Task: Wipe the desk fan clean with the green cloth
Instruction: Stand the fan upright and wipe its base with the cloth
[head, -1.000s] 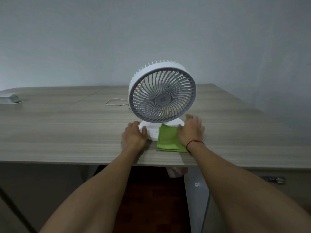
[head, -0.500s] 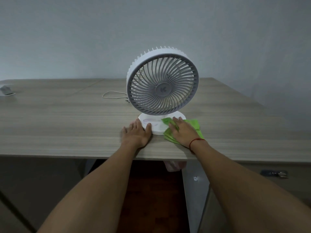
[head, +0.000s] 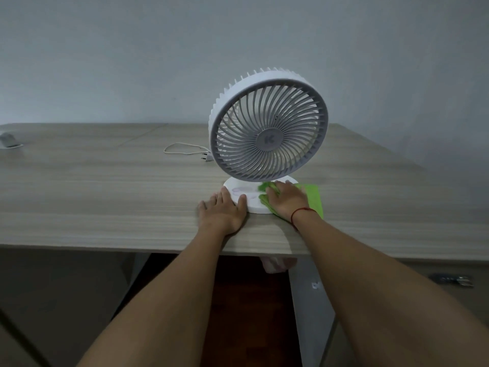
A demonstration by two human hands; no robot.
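A white desk fan with a grey round grille stands upright on a wooden desk, close to the front edge. Its flat round white base faces me. My right hand presses the green cloth flat onto the right side of that base; part of the cloth trails onto the desk to the right. My left hand lies flat on the desk with thumb and fingertips against the base's left front rim.
The fan's white cord and plug lie on the desk behind the fan, to its left. A small grey object sits at the far left edge. A wall rises behind the desk. Below the front edge are the desk legs and floor.
My right hand has slid the green cloth from the desk in front of the base up onto the base's right side. My left hand has stayed at the base's left rim.
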